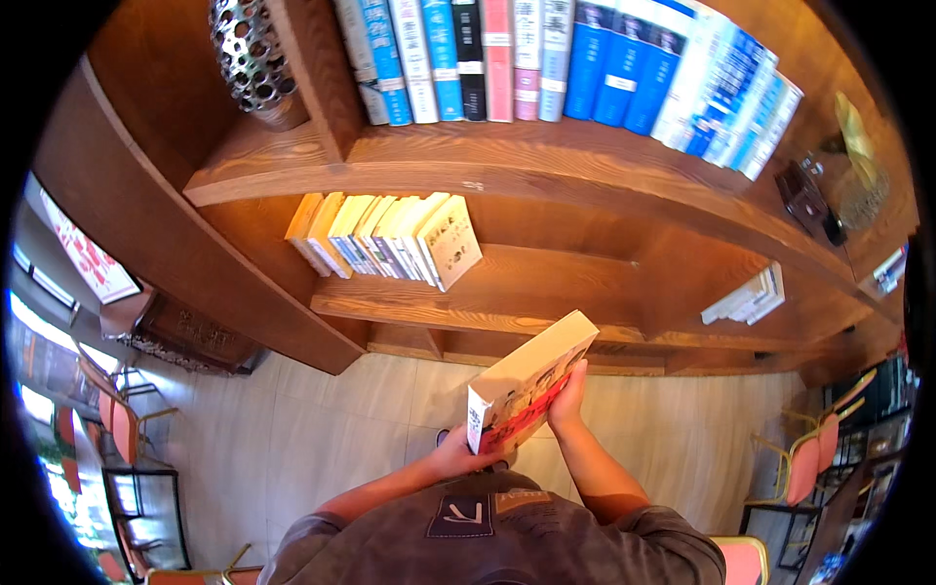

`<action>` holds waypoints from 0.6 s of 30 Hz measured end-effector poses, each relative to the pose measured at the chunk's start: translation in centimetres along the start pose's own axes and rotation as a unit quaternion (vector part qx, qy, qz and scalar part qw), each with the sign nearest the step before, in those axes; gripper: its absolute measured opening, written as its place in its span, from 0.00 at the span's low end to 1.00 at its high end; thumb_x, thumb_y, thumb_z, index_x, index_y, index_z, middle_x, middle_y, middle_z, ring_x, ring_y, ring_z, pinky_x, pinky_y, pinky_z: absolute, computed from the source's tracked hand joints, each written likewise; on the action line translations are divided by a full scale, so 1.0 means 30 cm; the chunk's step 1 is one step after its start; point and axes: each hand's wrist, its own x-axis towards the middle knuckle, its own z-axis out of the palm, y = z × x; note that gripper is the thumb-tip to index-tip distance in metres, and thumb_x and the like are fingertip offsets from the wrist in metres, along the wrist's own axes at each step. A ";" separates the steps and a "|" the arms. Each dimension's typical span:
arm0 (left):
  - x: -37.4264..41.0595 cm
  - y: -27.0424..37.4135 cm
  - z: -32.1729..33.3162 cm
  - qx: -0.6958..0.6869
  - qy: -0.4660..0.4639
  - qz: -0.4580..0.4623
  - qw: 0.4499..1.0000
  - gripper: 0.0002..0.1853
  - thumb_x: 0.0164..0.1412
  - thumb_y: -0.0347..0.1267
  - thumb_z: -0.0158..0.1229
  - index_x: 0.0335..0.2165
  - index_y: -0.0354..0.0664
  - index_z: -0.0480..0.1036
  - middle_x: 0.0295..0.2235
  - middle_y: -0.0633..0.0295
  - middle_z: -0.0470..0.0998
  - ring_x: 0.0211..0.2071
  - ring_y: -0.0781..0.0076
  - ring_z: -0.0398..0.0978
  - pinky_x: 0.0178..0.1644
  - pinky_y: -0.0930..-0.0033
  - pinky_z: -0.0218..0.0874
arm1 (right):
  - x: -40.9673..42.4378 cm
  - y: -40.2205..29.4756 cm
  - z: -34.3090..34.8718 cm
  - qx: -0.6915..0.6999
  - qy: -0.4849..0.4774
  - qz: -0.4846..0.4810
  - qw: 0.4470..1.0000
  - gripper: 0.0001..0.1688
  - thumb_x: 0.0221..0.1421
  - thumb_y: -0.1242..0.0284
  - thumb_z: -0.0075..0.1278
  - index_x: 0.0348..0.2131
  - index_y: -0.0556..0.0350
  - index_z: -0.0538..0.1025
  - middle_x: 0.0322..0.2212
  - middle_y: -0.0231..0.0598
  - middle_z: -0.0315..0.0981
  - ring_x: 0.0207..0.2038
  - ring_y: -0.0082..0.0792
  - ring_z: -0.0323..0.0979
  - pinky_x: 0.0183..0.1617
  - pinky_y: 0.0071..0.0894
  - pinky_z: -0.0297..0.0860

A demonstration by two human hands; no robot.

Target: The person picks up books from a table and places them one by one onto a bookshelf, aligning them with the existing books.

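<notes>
A thick paperback book (537, 380) with a red band on its cover is held in front of my chest, tilted, its page edges facing up. My left hand (461, 450) grips it at the lower spine end. On the opposite side my right hand (569, 398) holds the cover edge, fingers partly hidden behind the book. Beyond it stands a wooden bookshelf (409, 175). A leaning row of books (380, 234) fills the left part of its middle shelf, and a smaller group of books (749, 296) leans farther right.
Along the upper shelf runs a row of upright books (497, 66). A perforated silver vase (252, 55) stands at upper left, and a golden ornament (855, 146) at right. Pink chairs (804, 453) (124, 424) flank the tiled floor (329, 424). A carved wooden chest (194, 333) sits left of the shelf.
</notes>
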 end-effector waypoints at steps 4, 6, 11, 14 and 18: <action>0.037 -0.111 -0.069 -0.021 0.006 0.012 1.000 0.15 0.48 0.29 0.60 0.37 0.38 0.68 0.26 0.64 0.74 0.28 0.78 0.71 0.32 0.72 0.64 | 0.090 0.118 0.016 -0.048 -0.059 0.013 0.997 0.32 0.59 0.52 0.26 0.43 0.64 0.64 0.39 0.42 0.67 0.42 0.32 0.66 0.47 0.31 0.62; 0.078 -0.207 -0.109 0.044 0.047 0.046 0.997 0.16 0.46 0.29 0.60 0.36 0.40 0.68 0.25 0.62 0.74 0.28 0.76 0.72 0.32 0.70 0.64 | 0.148 0.181 0.036 -0.057 -0.069 -0.008 0.996 0.33 0.59 0.51 0.25 0.43 0.64 0.64 0.39 0.42 0.67 0.42 0.32 0.66 0.47 0.31 0.62; 0.262 -0.442 -0.258 0.165 0.147 0.147 0.964 0.16 0.46 0.28 0.58 0.37 0.41 0.68 0.26 0.59 0.75 0.26 0.70 0.74 0.32 0.69 0.65 | 0.382 0.486 0.026 -0.073 -0.053 -0.066 0.994 0.34 0.59 0.50 0.24 0.43 0.63 0.64 0.40 0.41 0.67 0.42 0.31 0.65 0.48 0.31 0.60; 0.401 -0.595 -0.393 0.128 0.163 0.239 0.949 0.18 0.46 0.27 0.58 0.39 0.40 0.67 0.26 0.60 0.75 0.27 0.71 0.74 0.32 0.70 0.65 | 0.522 0.593 0.099 -0.096 -0.096 -0.127 0.983 0.35 0.59 0.49 0.24 0.44 0.63 0.64 0.42 0.41 0.65 0.44 0.31 0.63 0.50 0.31 0.59; 0.556 -0.641 -0.558 0.155 0.140 0.272 0.939 0.26 0.47 0.26 0.56 0.47 0.39 0.62 0.31 0.58 0.74 0.32 0.75 0.72 0.36 0.72 0.64 | 0.706 0.726 0.188 -0.063 -0.063 -0.136 0.987 0.35 0.58 0.48 0.23 0.51 0.58 0.57 0.48 0.40 0.59 0.50 0.32 0.58 0.54 0.32 0.53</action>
